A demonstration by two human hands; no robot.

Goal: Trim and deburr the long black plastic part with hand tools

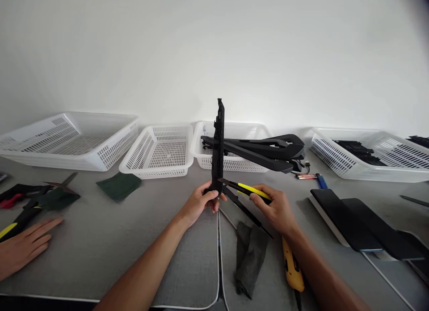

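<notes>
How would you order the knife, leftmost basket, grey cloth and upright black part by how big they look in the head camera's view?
1. Leftmost basket, clearly largest
2. Grey cloth and black part, too close to rank: the part looks longer, the cloth wider
3. Knife

Hands: 2, both bare from where I stand
Left hand [197,204]: slender fingers [214,207], nails too small to make out
Right hand [276,209]: slim too, with a rounded back
Left wrist [182,218]: bare, narrow
Right wrist [292,230]: bare, much like its mate
Left forearm [150,259]: bare, smooth, broader toward the elbow
Right forearm [318,264]: bare, the same taper
</notes>
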